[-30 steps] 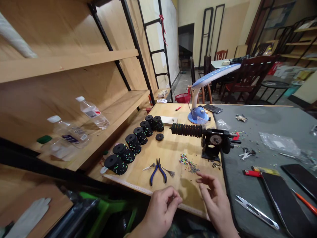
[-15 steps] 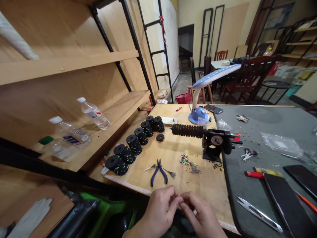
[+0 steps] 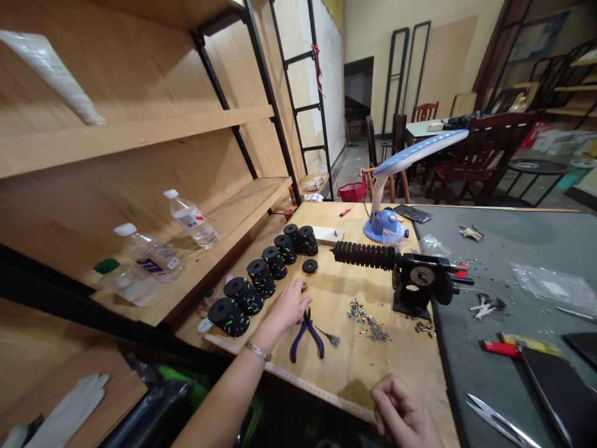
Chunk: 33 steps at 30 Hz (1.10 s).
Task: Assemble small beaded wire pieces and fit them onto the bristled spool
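My left hand [image 3: 286,306] reaches over the wooden table, between the row of black speckled spools [image 3: 228,317] and the blue-handled pliers [image 3: 306,339]. Its fingers are bent together, with a small dark wisp at the tips that is too small to name. My right hand [image 3: 403,410] is curled closed at the table's front edge; whatever its fingers hold, if anything, is hidden. Right of the pliers lies a small tuft of dark strands [image 3: 332,338]. Colourful beads [image 3: 358,312] and thin grey pieces [image 3: 379,331] form a pile farther right.
A black winding device [image 3: 417,280] carries a ringed black cylinder [image 3: 364,255]. Behind it stands a blue desk lamp [image 3: 385,224]. Silver thread snips [image 3: 499,420] and a red lighter [image 3: 501,348] lie on the grey mat [image 3: 466,330]. Plastic bottles [image 3: 193,221] rest on the left shelf.
My hands were together at the front edge; they have separated. The left went forward and left to beside the pliers, covering where a small pale-ended tuft lay. The right shifted right. The view tilted slightly.
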Available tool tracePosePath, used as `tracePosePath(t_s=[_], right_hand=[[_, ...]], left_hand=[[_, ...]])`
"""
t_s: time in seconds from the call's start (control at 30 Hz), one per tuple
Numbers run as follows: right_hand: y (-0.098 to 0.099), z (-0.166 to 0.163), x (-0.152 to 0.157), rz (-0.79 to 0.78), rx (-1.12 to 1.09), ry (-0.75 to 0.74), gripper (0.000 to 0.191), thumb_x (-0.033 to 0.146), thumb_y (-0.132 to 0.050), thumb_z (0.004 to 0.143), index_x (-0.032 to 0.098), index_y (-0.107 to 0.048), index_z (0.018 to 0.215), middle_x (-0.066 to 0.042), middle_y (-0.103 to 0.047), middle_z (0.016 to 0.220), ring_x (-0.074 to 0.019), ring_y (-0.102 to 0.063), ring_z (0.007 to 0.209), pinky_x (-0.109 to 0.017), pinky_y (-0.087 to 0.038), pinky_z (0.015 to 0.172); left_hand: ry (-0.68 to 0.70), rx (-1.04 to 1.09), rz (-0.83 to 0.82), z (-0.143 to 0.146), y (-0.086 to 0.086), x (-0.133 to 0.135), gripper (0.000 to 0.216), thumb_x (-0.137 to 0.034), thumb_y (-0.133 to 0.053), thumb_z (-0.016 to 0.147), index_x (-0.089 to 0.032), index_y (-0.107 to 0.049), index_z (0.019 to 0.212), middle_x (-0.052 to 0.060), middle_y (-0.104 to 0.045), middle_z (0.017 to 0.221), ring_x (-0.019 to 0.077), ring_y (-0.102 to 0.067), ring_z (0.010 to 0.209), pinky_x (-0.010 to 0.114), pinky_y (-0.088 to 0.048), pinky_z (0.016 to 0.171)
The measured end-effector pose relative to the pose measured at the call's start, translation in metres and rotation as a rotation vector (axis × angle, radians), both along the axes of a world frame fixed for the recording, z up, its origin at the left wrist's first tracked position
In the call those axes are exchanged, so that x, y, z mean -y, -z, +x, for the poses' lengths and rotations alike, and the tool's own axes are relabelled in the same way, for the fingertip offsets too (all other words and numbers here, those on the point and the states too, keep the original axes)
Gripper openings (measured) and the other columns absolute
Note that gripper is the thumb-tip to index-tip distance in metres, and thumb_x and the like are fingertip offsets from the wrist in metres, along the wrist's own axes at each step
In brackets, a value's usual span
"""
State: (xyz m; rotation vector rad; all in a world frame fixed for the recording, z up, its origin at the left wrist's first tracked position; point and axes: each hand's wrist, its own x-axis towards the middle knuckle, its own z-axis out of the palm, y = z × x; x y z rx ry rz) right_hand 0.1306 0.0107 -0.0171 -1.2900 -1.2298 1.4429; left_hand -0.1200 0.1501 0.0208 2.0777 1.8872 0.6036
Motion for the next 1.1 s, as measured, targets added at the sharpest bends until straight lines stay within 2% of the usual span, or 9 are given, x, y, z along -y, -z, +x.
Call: tracePosePath(t_s=[0.1,0.2,0.33,0.5,0.67,0.8,0.93,1.0,1.1], right_hand=[[0.005,-0.003,0.002,-0.015,-0.032,0.001,0.05,0.07,-0.052,0.078,0.021,-0.05,0.065,0.006,-0.046,0.045,-0.0104,-0.038,0.044,-0.024,-0.031,0.048],[0.009,-0.004,0.003,-0.02,-0.027,0.009,0.051,0.07,-0.053,0.078,0.021,-0.051,0.065,0.006,-0.046,0.045,-0.0106,-0.039,0.044,-0.024,-0.031,0.048],[0.013,-0.005,0.004,-0.047,-0.045,0.009,0.051,0.071,-0.053,0.077,0.021,-0.052,0.067,0.007,-0.045,0.044,-0.0099,-0.037,0.041,-0.023,-0.03,0.046],[0.011,-0.008,0.006,-0.101,-0.088,0.036,0.051,0.071,-0.057,0.074,0.02,-0.052,0.068,0.007,-0.047,0.044,-0.008,-0.036,0.04,-0.021,-0.027,0.043],[0.008,-0.009,0.007,-0.136,-0.11,0.074,0.054,0.073,-0.06,0.07,0.02,-0.052,0.069,0.007,-0.05,0.042,-0.006,-0.037,0.037,-0.02,-0.026,0.041],[0.01,-0.01,0.008,-0.145,-0.151,0.086,0.053,0.072,-0.06,0.07,0.02,-0.051,0.073,0.006,-0.053,0.042,-0.0053,-0.037,0.034,-0.019,-0.024,0.039],[0.008,-0.015,0.007,-0.129,-0.177,0.08,0.05,0.07,-0.058,0.075,0.021,-0.049,0.074,0.006,-0.054,0.041,-0.0062,-0.038,0.033,-0.019,-0.022,0.038],[0.007,-0.019,0.007,-0.124,-0.198,0.061,0.049,0.07,-0.058,0.075,0.021,-0.048,0.074,0.006,-0.054,0.04,-0.006,-0.036,0.032,-0.018,-0.022,0.037],[0.007,-0.023,0.007,-0.139,-0.226,0.025,0.052,0.072,-0.057,0.073,0.021,-0.046,0.073,0.007,-0.052,0.038,-0.0055,-0.034,0.031,-0.018,-0.022,0.036]], left_hand=[[0.035,0.009,-0.021,-0.003,0.006,-0.008,0.036,-0.016,-0.061,0.08,-0.015,-0.055,0.115,0.013,-0.067,0.11,0.0252,-0.064,0.102,0.035,-0.048,0.087],[0.016,0.002,-0.01,-0.008,0.002,0.001,0.041,-0.014,-0.056,0.083,-0.016,-0.052,0.124,0.015,-0.066,0.114,0.0273,-0.062,0.105,0.037,-0.046,0.091],[-0.051,-0.013,0.011,-0.016,0.001,0.029,0.036,-0.007,-0.049,0.083,-0.018,-0.059,0.115,0.013,-0.067,0.107,0.0282,-0.059,0.104,0.04,-0.043,0.092],[-0.1,0.027,-0.025,-0.014,0.027,0.052,0.031,-0.001,-0.054,0.073,-0.018,-0.065,0.097,0.01,-0.068,0.095,0.028,-0.058,0.098,0.04,-0.044,0.089],[-0.214,0.161,-0.004,-0.021,0.042,0.051,0.03,-0.002,-0.046,0.076,-0.014,-0.062,0.099,0.013,-0.065,0.096,0.0293,-0.056,0.101,0.046,-0.04,0.093],[-0.238,0.358,-0.024,-0.022,0.034,0.07,0.016,-0.015,-0.046,0.083,-0.016,-0.058,0.094,0.011,-0.064,0.092,0.0249,-0.061,0.09,0.04,-0.048,0.083],[-0.167,0.619,-0.167,0.01,0.032,0.11,0.018,-0.034,-0.046,0.087,-0.018,-0.054,0.088,0.006,-0.065,0.082,0.0172,-0.061,0.065,0.029,-0.051,0.058],[-0.152,1.067,-0.351,0.035,0.036,0.129,0.023,-0.04,-0.058,0.082,-0.018,-0.055,0.085,0.004,-0.064,0.082,0.016,-0.061,0.067,0.027,-0.05,0.057],[-0.179,1.348,-0.529,0.071,0.044,0.15,0.031,-0.043,-0.07,0.075,-0.018,-0.053,0.08,-0.002,-0.058,0.066,0.0114,-0.056,0.056,0.022,-0.044,0.052]])
